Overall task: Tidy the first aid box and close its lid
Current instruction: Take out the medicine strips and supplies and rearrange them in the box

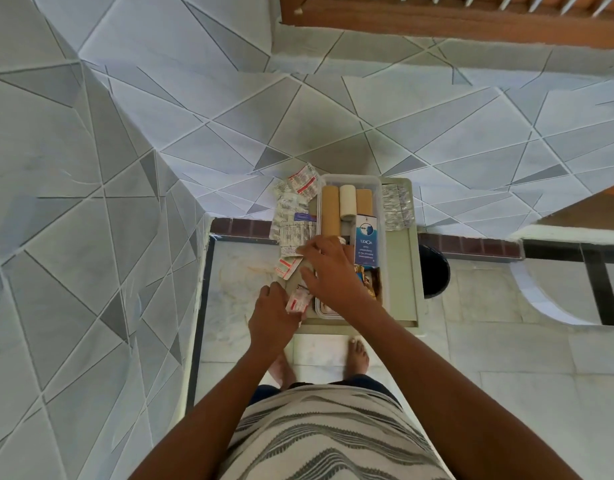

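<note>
The clear plastic first aid box (382, 216) stands open on a pale stool top (407, 271). Inside lie three bandage rolls (347, 201), a blue and white carton (367, 244) and some wrappers. Silver blister strips (397, 206) rest right of the box. A heap of tablet strips (295, 209) spreads left of it. My left hand (272, 313) pinches a red and white tablet strip (297, 299) at the box's near left corner. My right hand (331, 268) reaches across the box's left rim, fingers spread on the strips; whether it grips one is hidden. No lid is visible.
A tiled wall rises close on the left. A dark round bin (435, 271) sits on the floor right of the stool. My bare feet (358, 355) stand on the marble floor just before the stool.
</note>
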A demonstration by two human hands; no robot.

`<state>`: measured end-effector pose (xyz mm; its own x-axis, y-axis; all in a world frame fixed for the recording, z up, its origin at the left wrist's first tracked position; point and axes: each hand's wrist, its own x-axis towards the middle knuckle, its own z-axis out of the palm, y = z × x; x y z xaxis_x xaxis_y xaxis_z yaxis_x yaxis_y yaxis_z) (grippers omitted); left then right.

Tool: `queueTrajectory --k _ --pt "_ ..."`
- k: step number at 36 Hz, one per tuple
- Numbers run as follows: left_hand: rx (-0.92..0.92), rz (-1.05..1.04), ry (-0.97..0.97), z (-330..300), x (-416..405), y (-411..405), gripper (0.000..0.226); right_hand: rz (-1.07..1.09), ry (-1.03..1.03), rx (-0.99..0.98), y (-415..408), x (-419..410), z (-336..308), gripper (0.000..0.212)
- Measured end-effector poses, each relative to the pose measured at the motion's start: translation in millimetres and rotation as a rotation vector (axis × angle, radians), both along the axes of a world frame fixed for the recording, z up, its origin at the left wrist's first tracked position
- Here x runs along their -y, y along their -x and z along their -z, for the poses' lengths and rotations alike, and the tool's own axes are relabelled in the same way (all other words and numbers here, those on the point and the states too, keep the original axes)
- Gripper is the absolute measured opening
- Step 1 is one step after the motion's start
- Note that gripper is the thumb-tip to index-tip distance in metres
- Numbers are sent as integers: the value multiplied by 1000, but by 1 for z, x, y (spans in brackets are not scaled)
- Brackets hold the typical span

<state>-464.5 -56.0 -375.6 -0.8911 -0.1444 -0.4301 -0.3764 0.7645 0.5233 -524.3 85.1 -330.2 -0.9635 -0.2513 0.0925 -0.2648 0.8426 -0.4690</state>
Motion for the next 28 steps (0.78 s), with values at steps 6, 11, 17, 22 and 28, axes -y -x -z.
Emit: queueTrajectory --k 6,11,17,22,28 --pt "49 -73 -191 0 22 -1 35 -73 -257 45 35 26 1 46" --pt "129 -53 -285 8 61 2 33 -104 -500 159 57 43 10 77" --pt "158 -37 -396 5 115 16 16 -124 -623 147 70 57 15 78" --pt "149 -130 -454 5 138 38 13 -113 -658 183 73 60 15 60" --pt "127 -308 -561 9 131 68 19 -69 -651 218 70 66 9 48"
